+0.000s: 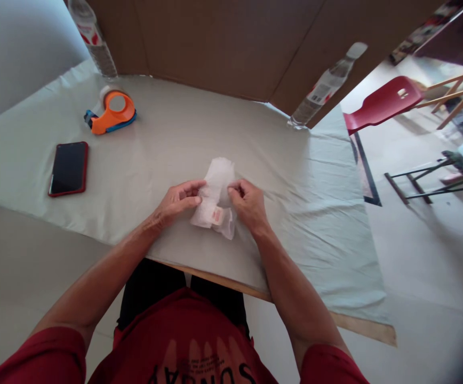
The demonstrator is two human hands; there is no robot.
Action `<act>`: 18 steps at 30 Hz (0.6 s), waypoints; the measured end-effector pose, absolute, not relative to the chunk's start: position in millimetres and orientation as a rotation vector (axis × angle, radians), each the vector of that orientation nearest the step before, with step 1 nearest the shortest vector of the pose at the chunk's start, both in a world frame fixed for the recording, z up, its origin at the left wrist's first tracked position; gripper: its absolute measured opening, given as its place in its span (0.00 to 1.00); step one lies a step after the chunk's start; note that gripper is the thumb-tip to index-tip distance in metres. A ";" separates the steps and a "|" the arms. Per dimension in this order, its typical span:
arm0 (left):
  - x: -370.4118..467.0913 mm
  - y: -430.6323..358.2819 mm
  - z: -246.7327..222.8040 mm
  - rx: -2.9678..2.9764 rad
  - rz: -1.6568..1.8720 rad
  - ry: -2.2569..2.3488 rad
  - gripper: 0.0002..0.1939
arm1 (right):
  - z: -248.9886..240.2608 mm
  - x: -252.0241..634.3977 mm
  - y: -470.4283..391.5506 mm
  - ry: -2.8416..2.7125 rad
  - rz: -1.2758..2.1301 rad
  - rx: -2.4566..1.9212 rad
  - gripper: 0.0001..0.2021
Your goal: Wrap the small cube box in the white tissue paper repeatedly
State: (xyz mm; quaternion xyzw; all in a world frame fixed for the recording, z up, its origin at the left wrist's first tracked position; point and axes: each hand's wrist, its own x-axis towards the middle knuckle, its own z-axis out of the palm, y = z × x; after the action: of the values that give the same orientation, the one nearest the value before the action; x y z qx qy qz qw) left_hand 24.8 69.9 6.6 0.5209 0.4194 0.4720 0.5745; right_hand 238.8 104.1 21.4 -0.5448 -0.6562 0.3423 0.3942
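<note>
Two bare hands of yours frame a white, crinkled, translucent sheet of wrapping (pixel 219 176) near the front edge of the surface (pixel 175 128), which is covered by a pale grey-green cloth. The wrapping lies between your hands, its upper end reaching farther from you than your fingertips. Your left hand (pixel 175 200) is at its left side, with thumb and index finger apart, their tips against or just beside the edge. Your right hand (pixel 251 207) is at its right side, thumb and index fingertip together; you cannot tell for sure whether they pinch the thin film. In the lower part of the wrapping, nearer your body, sits a small pale piece with red print (pixel 217 215), between your two hands and touching neither.

Farther out to your left are an orange and blue tape dispenser with a roll of tape (pixel 104 124) and, nearer you, a black-screened phone in a red case (pixel 69 168). Across the back stands a brown cardboard panel (pixel 215 42), with a clear, labelled plastic bottle (pixel 93 42) near its left end and a white-capped clear bottle (pixel 322 92) near its right. Beyond the surface on your right is a red chair (pixel 391 101).
</note>
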 end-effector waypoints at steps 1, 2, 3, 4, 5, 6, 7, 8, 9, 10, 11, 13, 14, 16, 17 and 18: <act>25.0 70.6 6.3 1.233 1.115 1.038 0.31 | 19.3 241.3 107.3 -1.580 0.948 -1.346 0.06; 25.4 71.2 6.1 1.257 1.121 1.105 0.31 | 17.5 243.5 110.0 -1.492 1.031 -1.313 0.07; 25.9 71.5 6.2 1.297 1.130 1.175 0.31 | 16.0 245.0 112.2 -1.411 1.107 -1.290 0.07; 26.6 71.5 6.4 1.355 1.146 1.240 0.30 | 15.0 246.0 113.8 -1.347 1.167 -1.276 0.07; 27.4 71.1 6.7 1.428 1.170 1.292 0.30 | 14.4 246.6 114.6 -1.309 1.214 -1.267 0.08; 28.4 70.5 7.1 1.512 1.195 1.330 0.29 | 14.3 247.0 115.0 -1.297 1.255 -1.261 0.09; 29.5 69.7 7.5 1.600 1.210 1.358 0.28 | 14.6 247.7 114.9 -1.311 1.292 -1.255 0.10; 30.5 68.9 7.9 1.683 1.215 1.382 0.28 | 15.5 248.7 114.7 -1.352 1.328 -1.253 0.12; 31.5 68.2 8.2 1.751 1.209 1.407 0.28 | 16.7 250.0 114.5 -1.411 1.350 -1.257 0.13; 32.4 67.7 8.4 1.802 1.199 1.437 0.28 | 18.2 251.8 114.3 -1.476 1.357 -1.265 0.14; 33.0 67.3 8.6 1.835 1.191 1.467 0.27 | 19.7 253.6 114.2 -1.532 1.355 -1.274 0.14; 33.5 67.1 9.4 1.841 1.171 1.512 0.22 | 22.2 256.9 114.3 -1.588 1.336 -1.276 0.13; 33.4 67.1 10.1 1.812 1.156 1.521 0.17 | 22.8 257.8 114.5 -1.591 1.322 -1.267 0.11; 32.7 67.4 12.0 1.701 1.136 1.527 0.10 | 22.2 258.2 115.1 -1.580 1.281 -1.248 0.08; 32.1 67.8 13.1 1.629 1.141 1.529 0.09 | 21.2 257.8 115.6 -1.572 1.247 -1.246 0.07; 31.4 68.4 13.9 1.556 1.157 1.530 0.09 | 19.6 257.3 116.3 -1.559 1.207 -1.248 0.07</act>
State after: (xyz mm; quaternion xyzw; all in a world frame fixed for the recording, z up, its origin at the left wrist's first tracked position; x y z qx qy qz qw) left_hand 31.4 68.4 13.9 0.5947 0.5848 0.4423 0.3296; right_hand 257.3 116.3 19.6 -0.4917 -0.6142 0.4757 0.3933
